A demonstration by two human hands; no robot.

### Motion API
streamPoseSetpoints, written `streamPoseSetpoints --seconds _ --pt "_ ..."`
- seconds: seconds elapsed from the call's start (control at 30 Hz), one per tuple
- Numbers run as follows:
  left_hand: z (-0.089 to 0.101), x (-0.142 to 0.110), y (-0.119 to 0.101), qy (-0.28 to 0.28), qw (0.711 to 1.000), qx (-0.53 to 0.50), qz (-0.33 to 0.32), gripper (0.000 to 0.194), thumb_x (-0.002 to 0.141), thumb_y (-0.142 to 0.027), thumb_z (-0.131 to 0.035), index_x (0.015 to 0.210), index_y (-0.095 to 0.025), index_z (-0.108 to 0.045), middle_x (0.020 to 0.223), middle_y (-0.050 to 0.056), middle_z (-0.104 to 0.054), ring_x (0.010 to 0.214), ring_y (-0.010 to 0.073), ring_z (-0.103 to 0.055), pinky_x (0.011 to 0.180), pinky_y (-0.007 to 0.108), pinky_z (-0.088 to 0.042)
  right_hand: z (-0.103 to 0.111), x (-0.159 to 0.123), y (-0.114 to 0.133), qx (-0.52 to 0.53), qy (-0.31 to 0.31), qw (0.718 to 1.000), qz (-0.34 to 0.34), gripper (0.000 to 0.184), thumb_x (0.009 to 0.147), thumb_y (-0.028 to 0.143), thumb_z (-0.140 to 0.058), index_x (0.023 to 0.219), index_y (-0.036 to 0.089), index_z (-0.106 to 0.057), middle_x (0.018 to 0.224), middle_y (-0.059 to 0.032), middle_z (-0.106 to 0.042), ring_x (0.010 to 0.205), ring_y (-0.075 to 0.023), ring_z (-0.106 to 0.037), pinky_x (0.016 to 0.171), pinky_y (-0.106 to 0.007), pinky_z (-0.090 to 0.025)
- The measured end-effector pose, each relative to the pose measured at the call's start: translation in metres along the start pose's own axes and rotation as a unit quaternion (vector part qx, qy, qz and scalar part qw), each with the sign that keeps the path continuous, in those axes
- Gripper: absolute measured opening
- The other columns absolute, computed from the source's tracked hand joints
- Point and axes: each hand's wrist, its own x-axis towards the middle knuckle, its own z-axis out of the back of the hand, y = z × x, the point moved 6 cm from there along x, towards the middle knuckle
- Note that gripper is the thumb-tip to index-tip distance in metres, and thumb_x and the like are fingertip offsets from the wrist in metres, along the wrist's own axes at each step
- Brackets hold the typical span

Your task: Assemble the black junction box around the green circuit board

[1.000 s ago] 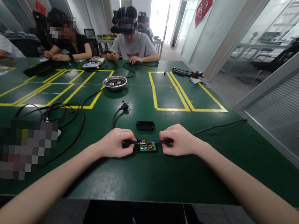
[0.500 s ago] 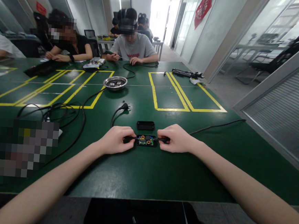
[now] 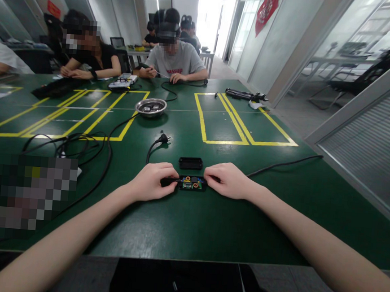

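Note:
Between my hands, a small black plastic case lies open on the green table, a circuit board (image 3: 192, 184) with copper coils inside it. My left hand (image 3: 151, 181) is closed in a pinch on the black cable where it enters the case's left end. At the other end, my right hand (image 3: 228, 180) has thumb and fingers together at the cable entry; its fingers hide most of what they grip. The right-hand black cable (image 3: 283, 164) runs out beyond that hand. Just behind the case rests its black lid (image 3: 190, 163), hollow side up. A black power plug (image 3: 163, 138) lies beyond my left hand.
A metal bowl (image 3: 150, 108) with small parts stands farther back. Looped black cables (image 3: 80, 148) and a blurred-out object (image 3: 31, 191) lie at left. Yellow tape marks the table (image 3: 161, 233). A black folded tool or stand (image 3: 246, 95) sits far right. Other people work across the table.
My right hand has shifted slightly inward over the case's right end, and the dark cable piece seen there before is now mostly covered. My left hand keeps its pinch.

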Motion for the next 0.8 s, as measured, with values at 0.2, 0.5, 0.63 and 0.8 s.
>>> streamPoseSetpoints --seconds 0.2,0.5,0.63,0.8 --pt "-0.0003 -0.0002 -0.0021 -0.013 0.999 -0.028 -0.024 0.016 0.094 -0.022 -0.058 0.096 -0.017 -0.073 0.093 0.007 -0.073 0.082 0.0173 -0.070 0.076 0.028 -0.057 -0.0014 0.0013 -0.0021 -0.005 -0.010 1.000 -0.018 0.020 0.093 0.020 -0.052 0.076 0.020 -0.061 0.071 -0.0026 -0.065 0.065 -0.0162 -0.057 0.066 -0.026 -0.035" --pt "-0.0052 0.0013 -0.0039 0.015 0.999 -0.039 -0.002 0.017 0.096 -0.020 -0.055 0.086 -0.018 -0.068 0.091 0.006 -0.071 0.082 0.0166 -0.068 0.076 0.027 -0.054 0.0003 0.0039 -0.0003 -0.015 -0.011 0.999 -0.033 0.018 0.090 0.021 -0.057 0.073 0.020 -0.062 0.064 -0.0009 -0.063 0.058 -0.0145 -0.053 0.061 -0.025 -0.033" --pt "-0.0058 0.0025 -0.0048 0.023 0.999 -0.033 0.000 0.015 0.095 -0.019 -0.055 0.085 -0.019 -0.066 0.091 0.006 -0.069 0.082 0.0168 -0.067 0.076 0.027 -0.053 0.0002 0.0056 -0.0029 -0.011 0.006 0.998 -0.068 0.012 0.088 0.022 -0.060 0.076 0.020 -0.064 0.065 0.0005 -0.063 0.059 -0.0142 -0.054 0.062 -0.025 -0.033" --pt "-0.0050 0.0050 -0.0072 0.023 1.000 -0.014 -0.016 0.015 0.092 -0.015 -0.053 0.084 -0.019 -0.065 0.090 0.006 -0.070 0.086 0.0188 -0.066 0.078 0.029 -0.053 0.0001 0.0101 -0.0086 0.001 0.015 0.991 -0.130 0.007 0.082 0.024 -0.066 0.076 0.021 -0.064 0.062 0.0041 -0.058 0.057 -0.0129 -0.052 0.063 -0.025 -0.033"
